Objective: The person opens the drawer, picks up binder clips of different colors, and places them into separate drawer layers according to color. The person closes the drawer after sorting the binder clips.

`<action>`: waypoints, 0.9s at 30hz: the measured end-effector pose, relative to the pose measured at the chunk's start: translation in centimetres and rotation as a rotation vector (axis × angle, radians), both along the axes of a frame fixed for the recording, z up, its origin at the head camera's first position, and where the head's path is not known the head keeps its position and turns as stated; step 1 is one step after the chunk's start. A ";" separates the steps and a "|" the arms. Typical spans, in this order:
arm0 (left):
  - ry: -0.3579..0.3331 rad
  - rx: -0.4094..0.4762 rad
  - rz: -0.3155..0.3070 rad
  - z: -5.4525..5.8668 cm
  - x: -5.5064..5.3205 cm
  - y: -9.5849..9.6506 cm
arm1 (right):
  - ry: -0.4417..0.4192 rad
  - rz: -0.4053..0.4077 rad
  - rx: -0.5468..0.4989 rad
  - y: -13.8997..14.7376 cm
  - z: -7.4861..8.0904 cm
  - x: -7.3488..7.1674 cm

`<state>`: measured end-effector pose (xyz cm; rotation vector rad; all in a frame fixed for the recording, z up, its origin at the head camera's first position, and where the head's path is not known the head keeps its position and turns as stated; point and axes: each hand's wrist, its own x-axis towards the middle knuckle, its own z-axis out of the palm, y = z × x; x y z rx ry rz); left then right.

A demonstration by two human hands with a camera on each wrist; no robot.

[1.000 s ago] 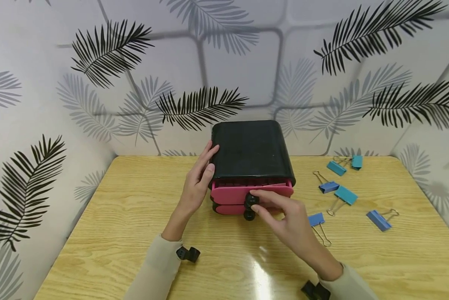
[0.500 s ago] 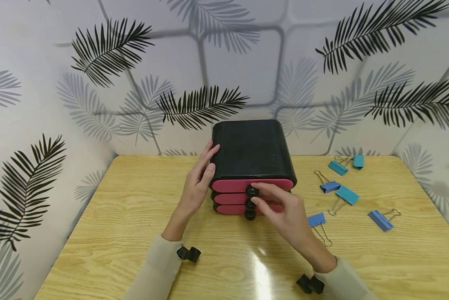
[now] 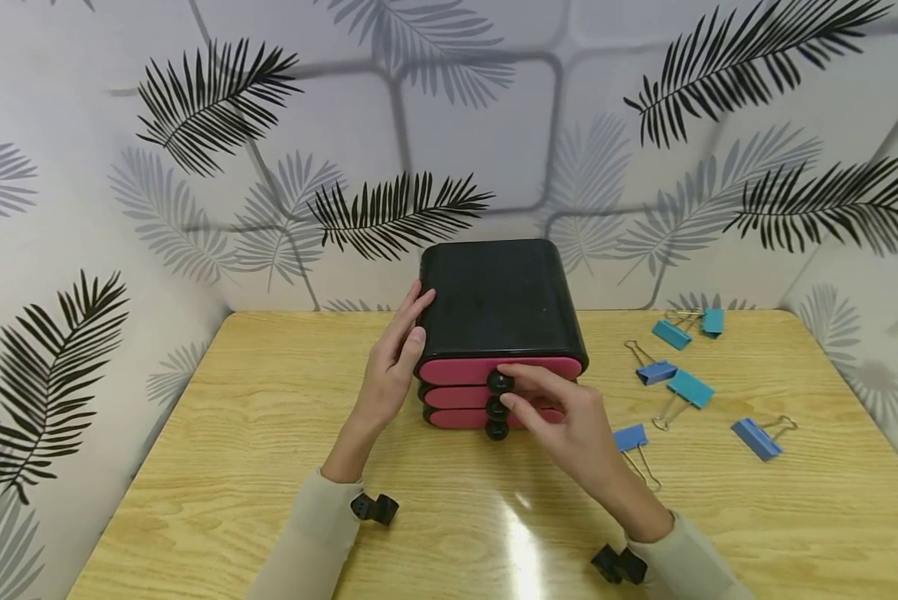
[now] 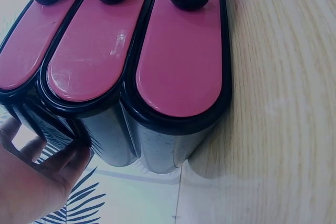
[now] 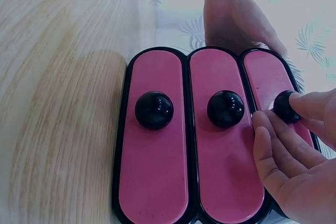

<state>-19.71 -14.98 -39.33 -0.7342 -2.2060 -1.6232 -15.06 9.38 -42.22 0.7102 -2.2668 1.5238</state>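
Observation:
A small black chest of drawers [image 3: 501, 296] with three pink fronts stands at the middle of the table. In the head view its top drawer [image 3: 456, 371], middle drawer [image 3: 456, 397] and bottom drawer [image 3: 456, 419] all sit flush. My right hand [image 3: 576, 425] pinches the round black knob [image 5: 283, 106] of the top drawer between thumb and fingers. Against the chest's left side rests my left hand [image 3: 392, 362], fingers extended along the casing. The left wrist view shows that hand [image 4: 37, 182] touching the casing beside the top drawer.
Several binder clips lie right of the chest, among them a teal clip [image 3: 692, 389], a blue clip [image 3: 758, 439] and another blue clip [image 3: 631, 437] near my right hand. A patterned wall covering [image 3: 479, 142] rises behind the wooden table [image 3: 269, 433].
The top drawer stood partly out one second ago and went in flush by half a second ago, my right hand moving inward with its knob. My left hand stayed in place.

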 end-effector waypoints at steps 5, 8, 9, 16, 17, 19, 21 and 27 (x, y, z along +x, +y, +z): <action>0.006 0.009 0.000 -0.1 0.0 0.0 | -0.014 0.004 0.005 0.1 0.2 0.2; 0.005 0.005 0.000 0.0 0.1 0.0 | -0.008 0.002 0.013 0.2 0.2 0.3; 0.003 0.003 0.001 0.0 0.1 0.0 | -0.004 0.001 0.017 0.3 0.2 0.4; -0.001 -0.003 0.003 -0.2 0.0 0.0 | 0.008 -0.014 0.035 0.6 0.2 0.6; -0.001 -0.003 0.003 -0.2 0.0 0.0 | 0.009 -0.016 0.036 0.6 0.2 0.6; -0.001 0.000 0.002 -0.2 -0.1 0.0 | 0.011 -0.019 0.041 0.6 0.2 0.7; 0.001 0.003 0.000 -0.2 0.0 0.0 | 0.016 -0.017 0.046 0.7 0.2 0.7; 0.005 0.008 0.002 -0.1 0.0 0.1 | 0.028 0.011 0.032 0.9 0.3 0.9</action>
